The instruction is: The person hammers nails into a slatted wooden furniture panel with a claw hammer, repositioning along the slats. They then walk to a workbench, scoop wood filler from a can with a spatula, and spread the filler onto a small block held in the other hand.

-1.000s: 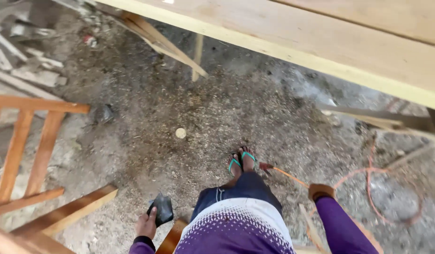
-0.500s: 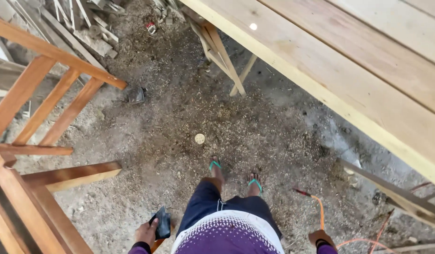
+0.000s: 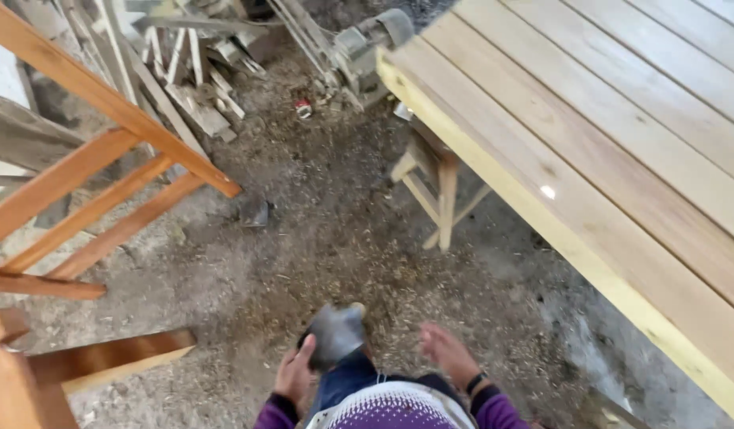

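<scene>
Gripping a blurred, dark grey tool at six o'clock, the left hand has its fingers closed round it, while the right hand hangs open and empty just beside it. As a judgement, work is barely begun — the pale planks at two o'clock lie untouched. An orange wooden frame crowds nine o'clock, scrap timber sits at eleven, and sawdust covers the floor — a trestle leg stands ahead.
</scene>
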